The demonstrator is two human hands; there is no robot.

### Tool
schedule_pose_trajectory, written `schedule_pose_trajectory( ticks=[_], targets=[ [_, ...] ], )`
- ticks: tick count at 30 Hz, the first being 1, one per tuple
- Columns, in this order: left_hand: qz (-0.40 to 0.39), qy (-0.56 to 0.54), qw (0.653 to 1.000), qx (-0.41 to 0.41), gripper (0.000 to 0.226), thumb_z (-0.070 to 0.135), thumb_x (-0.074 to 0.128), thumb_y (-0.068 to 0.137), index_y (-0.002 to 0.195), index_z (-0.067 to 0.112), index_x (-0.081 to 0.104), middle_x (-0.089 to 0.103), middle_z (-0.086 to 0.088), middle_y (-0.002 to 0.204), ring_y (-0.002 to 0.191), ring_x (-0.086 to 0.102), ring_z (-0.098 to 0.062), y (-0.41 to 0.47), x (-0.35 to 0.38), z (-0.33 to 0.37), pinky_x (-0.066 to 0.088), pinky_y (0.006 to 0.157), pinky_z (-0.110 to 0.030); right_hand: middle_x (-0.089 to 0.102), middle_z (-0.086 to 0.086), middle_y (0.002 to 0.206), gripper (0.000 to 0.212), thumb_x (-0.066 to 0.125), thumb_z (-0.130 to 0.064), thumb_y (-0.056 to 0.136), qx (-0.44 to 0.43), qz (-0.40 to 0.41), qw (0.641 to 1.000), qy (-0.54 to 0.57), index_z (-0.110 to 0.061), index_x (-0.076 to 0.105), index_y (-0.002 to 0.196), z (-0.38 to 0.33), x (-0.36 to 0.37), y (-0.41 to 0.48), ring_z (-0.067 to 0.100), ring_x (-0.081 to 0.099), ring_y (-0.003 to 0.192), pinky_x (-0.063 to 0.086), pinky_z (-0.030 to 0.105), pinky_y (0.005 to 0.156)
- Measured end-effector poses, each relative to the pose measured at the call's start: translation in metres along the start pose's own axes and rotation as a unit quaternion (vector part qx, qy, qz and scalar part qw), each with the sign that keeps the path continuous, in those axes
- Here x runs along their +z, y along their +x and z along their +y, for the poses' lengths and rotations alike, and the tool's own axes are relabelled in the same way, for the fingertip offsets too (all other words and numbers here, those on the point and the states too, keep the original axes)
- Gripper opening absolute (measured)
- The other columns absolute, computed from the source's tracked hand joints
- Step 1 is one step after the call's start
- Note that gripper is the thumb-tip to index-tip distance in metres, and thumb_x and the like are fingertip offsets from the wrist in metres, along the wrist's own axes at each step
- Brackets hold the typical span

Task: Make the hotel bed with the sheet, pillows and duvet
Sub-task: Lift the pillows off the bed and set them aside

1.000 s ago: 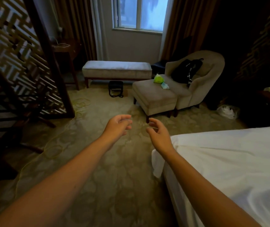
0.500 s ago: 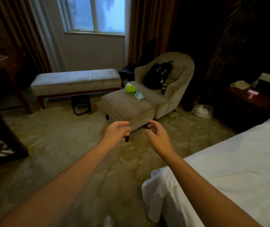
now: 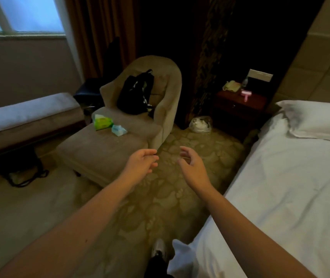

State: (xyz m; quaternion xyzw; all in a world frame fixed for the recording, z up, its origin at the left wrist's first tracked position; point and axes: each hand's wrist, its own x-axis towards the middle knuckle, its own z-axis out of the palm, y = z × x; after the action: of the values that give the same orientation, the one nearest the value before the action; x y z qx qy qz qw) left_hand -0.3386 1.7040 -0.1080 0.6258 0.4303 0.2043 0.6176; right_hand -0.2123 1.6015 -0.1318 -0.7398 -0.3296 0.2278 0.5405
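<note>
Standing on the carpet [image 3: 166, 207] at the side of the bed [image 3: 238, 189], the person holds both hands out in front, over the floor. The left hand [image 3: 142, 163] and the right hand [image 3: 193, 167] are empty, with fingers loosely curled and palms turned toward each other, a small gap between them. Neither touches anything.

The bed lies to the right of the hands. Its long axis runs from the near foreground up and away to the right, toward the padded headboard [image 3: 320, 63]. A white sheet [image 3: 292, 201] covers the mattress, lightly creased. One pillow [image 3: 318, 121] lies at the far head end, well apart from both hands. A loose fold of sheet [image 3: 180, 251] hangs off the near edge, just beside the person's shoe [image 3: 159, 249]. No duvet is in view.

The right hand is the nearer one to the bed, close to the side edge. The left hand sits further out, toward the footstool [image 3: 104, 153] and chair [image 3: 164, 109]. Any work on the sheet or pillow likely calls for a turn to the right, with the right arm reaching first. The pillow would need steps along the bed's length toward the head. The task looks partly done: sheet on, a pillow placed, the duvet not yet laid.
</note>
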Motion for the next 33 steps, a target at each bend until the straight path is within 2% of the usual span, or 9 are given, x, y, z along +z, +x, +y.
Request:
schedule_pose_trajectory(
  ticks=[3,8,12,16,22,28,31,33],
  targets=[
    [-0.022,0.006,0.999,0.023,0.028,0.018,0.055,0.096,0.124,0.017,0.056,0.066,-0.001,0.113,0.1,0.064,-0.015,0.069,0.004,0.019,0.052,0.092,-0.035,0.055,-0.008,0.12,0.043,0.057,-0.022,0.093,0.009,0.021,1.0,-0.003,-0.026,0.049,0.135,0.003,0.004,0.062,0.007,0.054,0.11,0.05,0.031,0.094],
    [-0.049,0.013,0.998,0.041,0.027,0.019,0.054,0.096,0.123,0.018,0.057,0.065,0.001,0.112,0.099,0.063,-0.014,0.194,0.029,0.069,0.052,0.088,-0.031,0.054,-0.007,0.121,0.041,0.056,-0.022,0.094,0.015,0.062,0.998,-0.001,-0.025,0.049,0.134,0.0,-0.01,0.182,0.005,0.053,0.108,0.045,0.019,0.084],
    [-0.078,0.016,0.995,0.062,0.027,0.021,0.055,0.096,0.123,0.021,0.058,0.065,0.005,0.107,0.096,0.064,-0.01,0.282,0.062,0.111,0.052,0.081,-0.026,0.054,-0.008,0.122,0.042,0.054,-0.021,0.094,0.016,0.091,0.996,-0.001,-0.025,0.048,0.136,-0.009,-0.035,0.269,0.004,0.053,0.106,0.044,0.019,0.081],
    [-0.118,0.025,0.99,0.074,0.026,0.021,0.054,0.096,0.122,0.021,0.057,0.065,0.006,0.107,0.097,0.064,-0.01,0.345,0.1,0.142,0.051,0.082,-0.026,0.053,-0.008,0.126,0.043,0.053,-0.019,0.096,0.02,0.123,0.992,-0.01,-0.022,0.047,0.138,-0.004,-0.06,0.333,0.004,0.052,0.108,0.043,0.019,0.086],
    [-0.181,0.035,0.981,0.067,0.026,0.02,0.054,0.097,0.123,0.018,0.057,0.065,0.0,0.113,0.099,0.064,-0.014,0.443,0.175,0.171,0.051,0.087,-0.03,0.052,-0.009,0.123,0.042,0.052,-0.021,0.097,0.059,0.182,0.981,-0.019,-0.025,0.046,0.138,0.026,-0.115,0.415,0.0,0.05,0.101,0.042,0.013,0.075],
    [-0.272,0.052,0.956,0.099,0.022,0.02,0.056,0.095,0.117,0.022,0.059,0.066,0.001,0.11,0.098,0.065,-0.014,0.557,0.278,0.21,0.053,0.087,-0.032,0.054,-0.008,0.124,0.042,0.053,-0.023,0.096,0.086,0.281,0.956,-0.023,-0.027,0.047,0.137,0.063,-0.188,0.519,0.004,0.055,0.104,0.048,0.02,0.08],
    [-0.324,0.063,0.938,0.103,0.02,0.019,0.055,0.096,0.116,0.023,0.058,0.065,0.003,0.108,0.095,0.064,-0.011,0.614,0.336,0.241,0.052,0.08,-0.026,0.056,-0.006,0.123,0.042,0.054,-0.023,0.095,0.102,0.338,0.935,-0.02,-0.026,0.049,0.136,0.075,-0.225,0.573,0.007,0.055,0.106,0.05,0.028,0.089],
    [-0.352,0.068,0.928,0.103,0.022,0.018,0.054,0.096,0.118,0.021,0.058,0.065,0.005,0.105,0.094,0.064,-0.01,0.644,0.371,0.263,0.051,0.08,-0.026,0.057,-0.007,0.124,0.039,0.054,-0.024,0.094,0.115,0.367,0.923,-0.022,-0.028,0.05,0.133,0.08,-0.25,0.604,0.006,0.055,0.107,0.05,0.031,0.093]
  ],
)
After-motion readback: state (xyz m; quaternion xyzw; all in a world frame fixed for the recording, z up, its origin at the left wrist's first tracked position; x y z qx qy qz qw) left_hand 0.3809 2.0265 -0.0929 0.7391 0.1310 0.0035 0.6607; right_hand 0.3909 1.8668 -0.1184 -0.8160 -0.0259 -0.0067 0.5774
